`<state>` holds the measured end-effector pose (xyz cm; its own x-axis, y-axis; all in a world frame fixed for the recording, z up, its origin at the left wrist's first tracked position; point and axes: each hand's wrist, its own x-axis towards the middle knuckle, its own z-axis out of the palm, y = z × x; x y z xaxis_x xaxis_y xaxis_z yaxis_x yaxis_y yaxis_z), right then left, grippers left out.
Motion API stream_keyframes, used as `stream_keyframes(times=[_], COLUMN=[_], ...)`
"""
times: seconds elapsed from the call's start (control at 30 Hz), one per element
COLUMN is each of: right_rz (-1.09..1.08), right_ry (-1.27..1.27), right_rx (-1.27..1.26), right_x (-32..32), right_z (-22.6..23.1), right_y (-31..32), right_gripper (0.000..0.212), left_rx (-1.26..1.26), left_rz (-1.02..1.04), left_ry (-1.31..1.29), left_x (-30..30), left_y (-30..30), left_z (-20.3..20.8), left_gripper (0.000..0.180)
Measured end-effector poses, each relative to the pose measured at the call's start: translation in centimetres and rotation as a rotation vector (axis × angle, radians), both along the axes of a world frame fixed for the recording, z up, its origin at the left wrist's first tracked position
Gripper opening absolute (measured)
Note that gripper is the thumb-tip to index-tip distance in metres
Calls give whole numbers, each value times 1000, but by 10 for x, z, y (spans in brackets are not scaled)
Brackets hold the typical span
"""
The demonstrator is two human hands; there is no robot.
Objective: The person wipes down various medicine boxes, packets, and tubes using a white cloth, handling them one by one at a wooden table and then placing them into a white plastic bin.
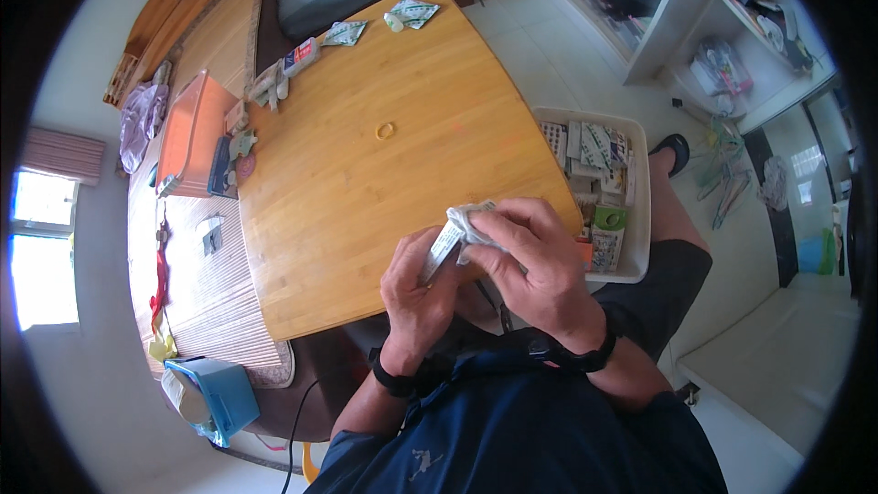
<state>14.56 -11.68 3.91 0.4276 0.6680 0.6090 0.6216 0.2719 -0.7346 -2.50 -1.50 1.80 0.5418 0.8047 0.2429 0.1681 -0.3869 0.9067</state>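
Over the near edge of the wooden table (329, 210), my two hands meet at a small white printed packet (444, 249). My left hand (416, 288) has its fingers closed around the packet's lower part. My right hand (535, 261) pinches crumpled white wrapping (468, 218) at the packet's upper end. What lies inside the wrapping is hidden. A yellow ring, perhaps a rubber band (385, 131), lies on the tabletop beyond my hands.
To the right stands a white bin (644, 210) with medicine boxes and blister packs. Green-and-white sachets (416, 12) and a small bottle (302, 57) lie along the far edge. An orange basket (197, 133) stands at the left; a blue bin (229, 395) is at the lower left.
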Motion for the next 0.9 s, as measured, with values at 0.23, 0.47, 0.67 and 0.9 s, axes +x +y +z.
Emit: stream_keyframes(times=[0.23,0.47,0.67,0.9], right_rz=[266,-7,-160,-200], right_ry=[-26,-37,-169,-375], right_rx=[6,-24,-412,-496], right_x=[-21,-5,23,24], right_z=[26,18,-12,-27], right_y=[-17,-24,-18,-29], right_gripper=[31,36,36,29], left_rx=[194,60,-101,105], left_rz=[-90,71,112,64], left_ry=[29,-5,-111,-145], left_x=[-2,-3,-6,2], left_y=[-1,-9,-9,-7], left_z=[1,-9,-11,-9], left_gripper=[54,42,44,38])
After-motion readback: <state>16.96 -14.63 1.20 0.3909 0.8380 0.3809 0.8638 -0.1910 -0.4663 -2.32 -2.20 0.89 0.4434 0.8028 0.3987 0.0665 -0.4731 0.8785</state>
